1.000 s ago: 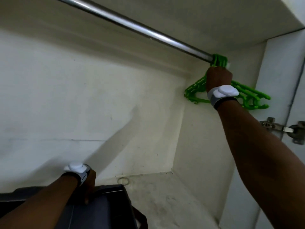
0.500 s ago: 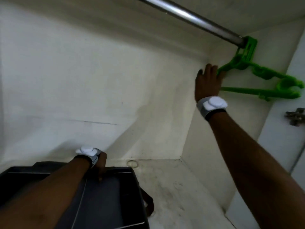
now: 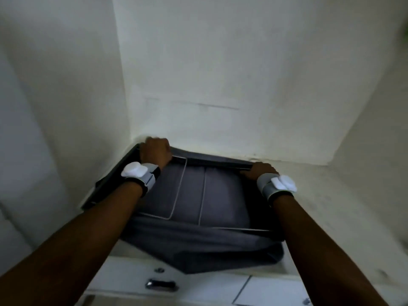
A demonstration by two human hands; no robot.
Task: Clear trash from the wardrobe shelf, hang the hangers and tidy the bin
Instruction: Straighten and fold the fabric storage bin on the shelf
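right hand (image 3: 259, 170) now on bin (image 3: 194, 195)

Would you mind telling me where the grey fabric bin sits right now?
In the head view, the grey fabric bin sits on the wardrobe shelf, in its back-left corner, with the left hand and right hand on its far rim.

Drawer handle (image 3: 161, 284) below; screw (image 3: 159, 270) just abv.

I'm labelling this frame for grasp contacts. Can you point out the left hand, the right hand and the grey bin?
left hand (image 3: 155, 151), head view, back of the hand.
right hand (image 3: 260, 170), head view, knuckles at the rim.
grey bin (image 3: 220, 195), head view, inner floor panel.
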